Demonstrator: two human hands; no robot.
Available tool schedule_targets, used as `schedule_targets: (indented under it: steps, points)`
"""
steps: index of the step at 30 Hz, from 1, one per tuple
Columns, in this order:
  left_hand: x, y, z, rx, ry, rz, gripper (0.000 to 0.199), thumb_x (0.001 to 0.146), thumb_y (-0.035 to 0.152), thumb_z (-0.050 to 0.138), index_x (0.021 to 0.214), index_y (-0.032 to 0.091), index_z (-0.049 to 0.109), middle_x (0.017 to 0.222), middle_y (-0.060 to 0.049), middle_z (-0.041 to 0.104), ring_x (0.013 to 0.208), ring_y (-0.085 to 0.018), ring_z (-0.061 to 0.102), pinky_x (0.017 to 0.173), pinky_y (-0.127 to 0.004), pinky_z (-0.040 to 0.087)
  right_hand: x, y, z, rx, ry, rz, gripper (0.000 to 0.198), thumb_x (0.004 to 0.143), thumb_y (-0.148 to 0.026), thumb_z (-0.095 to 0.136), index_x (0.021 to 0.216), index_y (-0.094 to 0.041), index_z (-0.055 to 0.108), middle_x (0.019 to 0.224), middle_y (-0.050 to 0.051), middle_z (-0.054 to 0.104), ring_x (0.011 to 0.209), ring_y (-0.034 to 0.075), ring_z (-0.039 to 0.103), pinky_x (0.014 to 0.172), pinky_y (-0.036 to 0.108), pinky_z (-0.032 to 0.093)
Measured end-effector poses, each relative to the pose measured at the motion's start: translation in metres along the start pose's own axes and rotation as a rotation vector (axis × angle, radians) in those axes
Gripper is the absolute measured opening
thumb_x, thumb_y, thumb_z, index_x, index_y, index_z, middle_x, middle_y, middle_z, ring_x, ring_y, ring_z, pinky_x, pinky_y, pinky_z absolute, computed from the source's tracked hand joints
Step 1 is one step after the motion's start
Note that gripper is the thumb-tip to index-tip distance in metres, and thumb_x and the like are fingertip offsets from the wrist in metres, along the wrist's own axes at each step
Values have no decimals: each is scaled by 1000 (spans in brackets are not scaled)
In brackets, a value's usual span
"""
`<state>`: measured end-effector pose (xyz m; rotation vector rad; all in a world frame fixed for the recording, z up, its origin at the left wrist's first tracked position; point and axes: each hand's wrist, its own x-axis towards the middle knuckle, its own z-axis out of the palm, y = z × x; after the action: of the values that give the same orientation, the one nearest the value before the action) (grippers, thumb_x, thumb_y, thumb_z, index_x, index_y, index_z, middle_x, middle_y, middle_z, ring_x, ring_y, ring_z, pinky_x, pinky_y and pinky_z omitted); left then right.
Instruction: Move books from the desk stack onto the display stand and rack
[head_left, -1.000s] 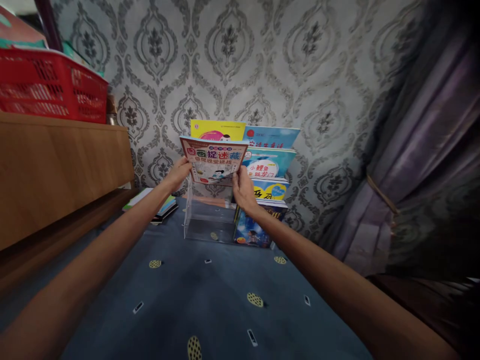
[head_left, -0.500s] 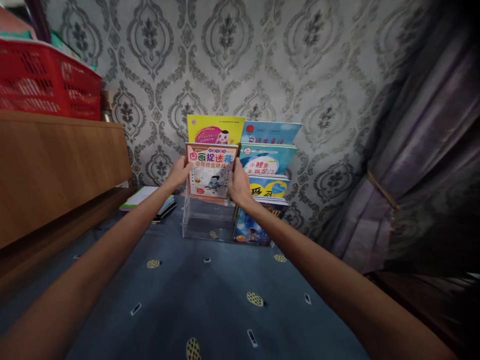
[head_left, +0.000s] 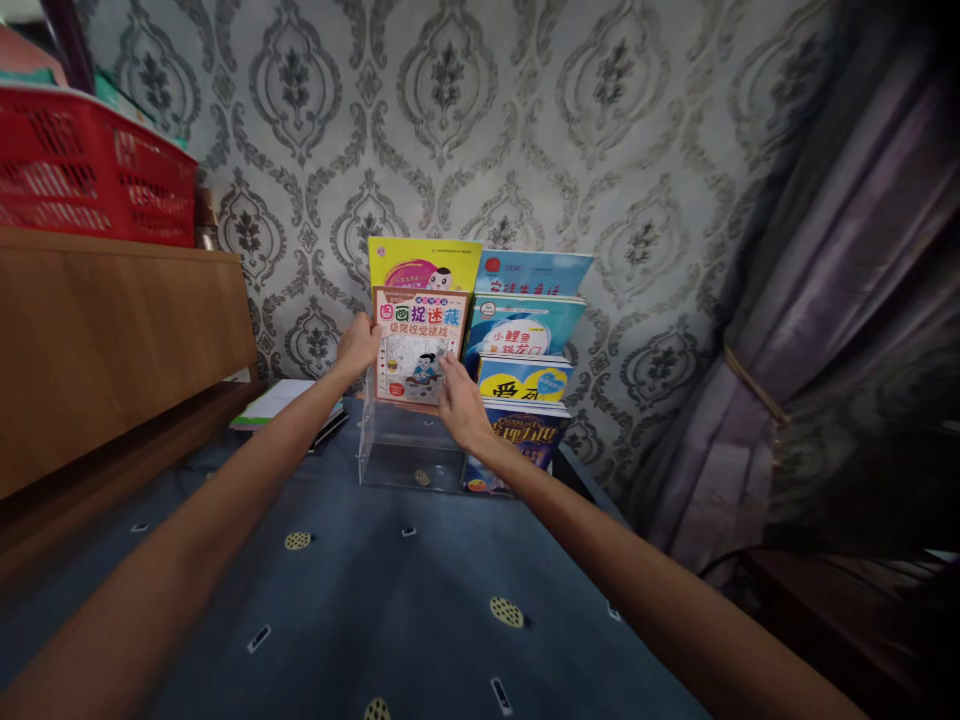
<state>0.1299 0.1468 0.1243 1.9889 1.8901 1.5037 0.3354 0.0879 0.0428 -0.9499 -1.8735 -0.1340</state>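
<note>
A picture book (head_left: pixel 416 350) with a brown-edged cover stands upright in the left column of a clear acrylic book rack (head_left: pixel 405 460), in front of a yellow book (head_left: pixel 425 258). My left hand (head_left: pixel 360 347) is closed on its left edge. The fingers of my right hand (head_left: pixel 460 405) lie stretched out against the cover's lower right part, not wrapped round it. Beside it, the right column holds a blue book (head_left: pixel 536 270), a teal book (head_left: pixel 525 325), a yellow-and-blue book (head_left: pixel 525 382) and a dark blue book (head_left: pixel 529 435).
The rack stands on a dark blue patterned cloth (head_left: pixel 360 600) before a papered wall. Several books lie in a pile (head_left: pixel 277 400) to the left, near a wooden cabinet (head_left: pixel 120 340) with a red basket (head_left: pixel 97 170) on top. A purple curtain (head_left: pixel 735 400) hangs at right.
My right hand has let go of the picture book's right edge and moved down and left onto its cover. My left hand keeps its hold. The view has shifted slightly.
</note>
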Motion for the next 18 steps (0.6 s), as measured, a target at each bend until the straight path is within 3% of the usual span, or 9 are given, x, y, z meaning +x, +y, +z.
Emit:
schedule_targets:
  steps: [18]
  points:
    - [4,-9,-13,27,-45,73,18,91,30,51,95,18,64,96,-9,70,98,-29,64,86,-37,48,-15,15,0,3,-20,24,55,89,-12,46,144,-10,51,151,18,50,143,29,44,121,52,34]
